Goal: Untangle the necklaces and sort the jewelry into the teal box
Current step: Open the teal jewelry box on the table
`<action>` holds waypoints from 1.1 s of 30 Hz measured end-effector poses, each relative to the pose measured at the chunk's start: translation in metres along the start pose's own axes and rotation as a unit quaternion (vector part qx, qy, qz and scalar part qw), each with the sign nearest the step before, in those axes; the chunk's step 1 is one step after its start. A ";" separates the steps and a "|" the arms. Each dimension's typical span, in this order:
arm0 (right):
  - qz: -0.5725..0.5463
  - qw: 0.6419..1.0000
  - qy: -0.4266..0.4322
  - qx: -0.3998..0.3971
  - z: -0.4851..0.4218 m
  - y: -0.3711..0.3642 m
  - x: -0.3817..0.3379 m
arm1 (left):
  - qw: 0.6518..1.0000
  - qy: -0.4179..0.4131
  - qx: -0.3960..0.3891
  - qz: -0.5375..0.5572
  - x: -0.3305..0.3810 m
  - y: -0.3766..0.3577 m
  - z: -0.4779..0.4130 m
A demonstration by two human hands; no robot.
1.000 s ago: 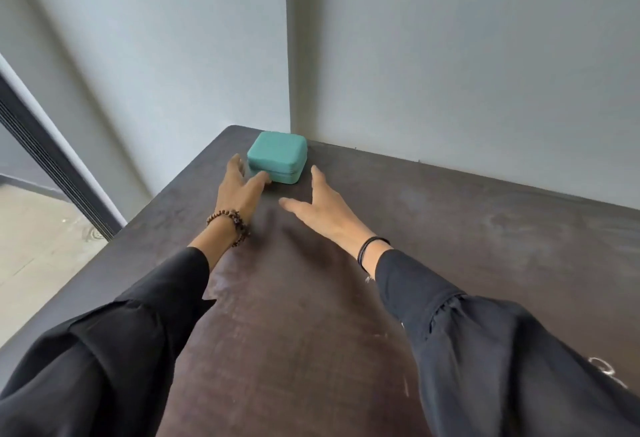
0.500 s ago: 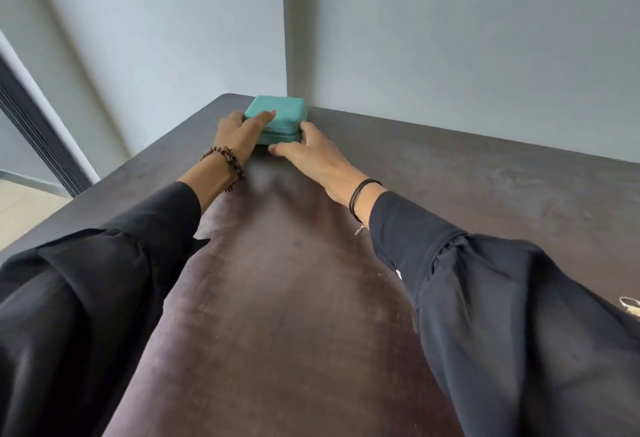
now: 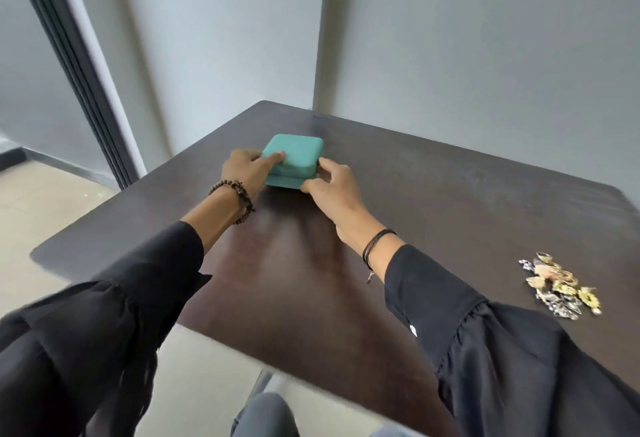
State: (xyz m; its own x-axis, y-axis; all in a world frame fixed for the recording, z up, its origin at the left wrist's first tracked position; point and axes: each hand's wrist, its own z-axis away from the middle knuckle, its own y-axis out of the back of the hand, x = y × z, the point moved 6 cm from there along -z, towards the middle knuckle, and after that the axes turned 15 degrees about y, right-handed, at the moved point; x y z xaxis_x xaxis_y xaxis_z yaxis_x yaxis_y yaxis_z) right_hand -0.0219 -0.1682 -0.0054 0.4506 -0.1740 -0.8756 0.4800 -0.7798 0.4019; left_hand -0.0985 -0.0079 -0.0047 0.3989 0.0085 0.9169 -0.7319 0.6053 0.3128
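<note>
A closed teal box (image 3: pixel 297 154) with rounded corners sits on the dark wooden table (image 3: pixel 433 201), a little in from the far corner. My left hand (image 3: pixel 247 171) grips its left side, thumb lying on the lid. My right hand (image 3: pixel 332 190) holds the box's near right corner, fingers curled against its side. A tangled heap of gold and silver jewelry (image 3: pixel 559 286) lies on the table at the right, well apart from both hands.
Grey walls meet in a corner behind the table. A dark door frame (image 3: pixel 74 65) stands at the left. The table's left and near edges drop to a pale tiled floor (image 3: pixel 41 214). My knee (image 3: pixel 265 416) shows under the near edge.
Both hands closed on the box and drew it away from the corner toward me. The view pulled back, so the jewelry heap at the right now shows fully.
</note>
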 end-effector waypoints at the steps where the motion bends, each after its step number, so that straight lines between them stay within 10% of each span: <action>1: 0.006 1.000 0.007 0.001 0.014 -0.001 -0.010 | 1.000 0.001 0.000 0.009 -0.006 0.011 0.014; 21: -0.003 0.998 0.055 -0.036 0.149 -0.039 -0.054 | 0.996 -0.055 0.050 -0.058 -0.073 0.104 0.139; 33: -0.032 0.998 -0.001 -0.061 0.074 -0.036 -0.018 | 0.969 -0.093 -0.154 -0.171 -0.078 0.087 0.093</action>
State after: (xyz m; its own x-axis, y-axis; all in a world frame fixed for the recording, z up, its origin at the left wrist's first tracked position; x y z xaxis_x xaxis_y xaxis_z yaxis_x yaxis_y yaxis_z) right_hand -0.1033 -0.1815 -0.0245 0.4140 -0.1276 -0.9013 0.5967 -0.7097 0.3745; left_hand -0.2444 -0.0304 -0.0259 0.4618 -0.3608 0.8103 -0.3628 0.7568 0.5437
